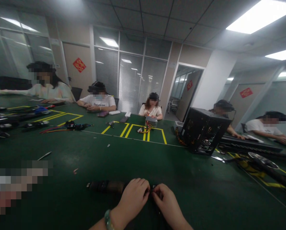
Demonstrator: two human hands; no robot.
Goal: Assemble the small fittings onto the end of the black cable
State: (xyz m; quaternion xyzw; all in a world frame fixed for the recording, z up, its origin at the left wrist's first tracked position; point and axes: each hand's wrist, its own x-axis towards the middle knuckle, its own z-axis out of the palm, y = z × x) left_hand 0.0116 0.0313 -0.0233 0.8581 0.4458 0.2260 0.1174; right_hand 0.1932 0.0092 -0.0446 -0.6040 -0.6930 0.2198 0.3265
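My left hand (135,195), with a green bangle (107,219) at the wrist, is closed with its fingertips pinched together. Close beside it, my right hand (166,198) also pinches, thumb against forefinger. A small dark piece (153,186) shows between the two sets of fingertips; its kind is too dim to tell. Left of my hands a dark cylindrical tool (106,186) with a small light tip lies on the green table (85,210). My left hand covers its right end, and I cannot tell whether the hand touches it.
A black computer case (202,131) stands at the right, near dark long parts (262,166). Cables and a small device (73,125) lie at the left. A metal box with wires (151,121) stands before a person opposite. A thin pointed rod (45,155) juts from a pixelated patch.
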